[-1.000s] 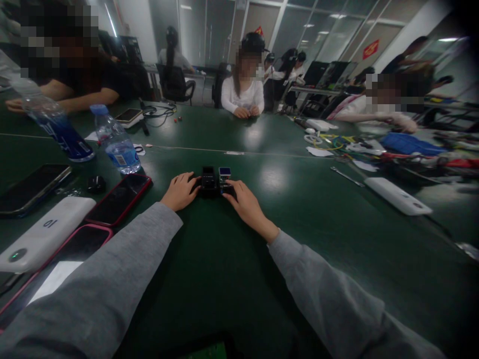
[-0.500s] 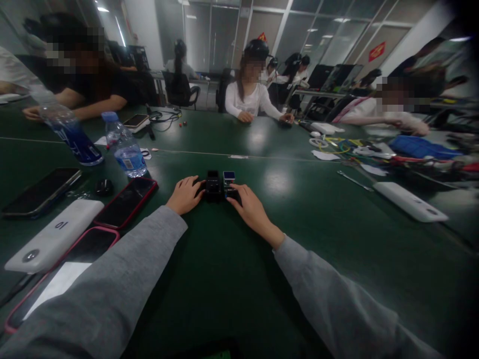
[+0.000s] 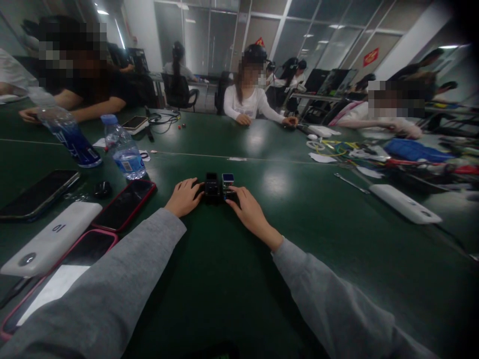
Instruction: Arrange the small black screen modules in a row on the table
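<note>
Two small box-like devices stand side by side on the dark green table [image 3: 224, 279]. The left one is a black device [image 3: 212, 185] with a dark, screen-like face. Beside it is a silver-edged device [image 3: 228, 178] with a dark blue panel at its top; its lower part is partly covered by fingers. My left hand [image 3: 184, 198] rests on the table with fingers stretched out, their tips at the black device's left side. With thumb and fingertips, my right hand [image 3: 250, 212] grips the silver-edged device from the right.
To the left lie several phones, including a red-edged phone [image 3: 125, 205], a white power bank [image 3: 52, 237] and two bottles, one a clear water bottle [image 3: 125, 152]. A wrench [image 3: 352, 183], another white power bank [image 3: 406, 203] and tangled cables [image 3: 348, 149] lie right. People sit across the table.
The whole view has shifted slightly. Both hands stay at the two devices, and the right fingers sit a little differently on the silver-edged one.
</note>
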